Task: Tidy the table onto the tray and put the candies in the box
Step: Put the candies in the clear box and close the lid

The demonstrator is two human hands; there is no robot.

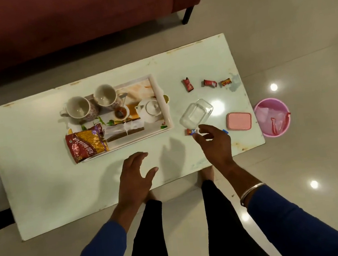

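Clear plastic is what the box looks like to me, and it sits open just past my right hand on the table. My right hand hangs over the table with its fingers spread and loose, holding nothing that I can see. A small candy in a shiny wrapper lies right at the tips of those fingers, between them and the box. I think it is very light and a bit slippery, and the wrapper will crinkle, so I would pinch it in the middle with thumb and one finger. I cannot tell if a fingertip is touching it yet. Three more red candies lie far past the box, well away from my grip. A pink lid lies to the right of my hand. My left hand floats over the table too, fingers apart and empty. Off to its far left side sits the tray with two cups and a snack bag that hangs over the tray's near edge. A tiny blue thing peeks out from behind my right hand, and I cannot make out what it is. A pink bin stands on the floor beyond the table's right end.
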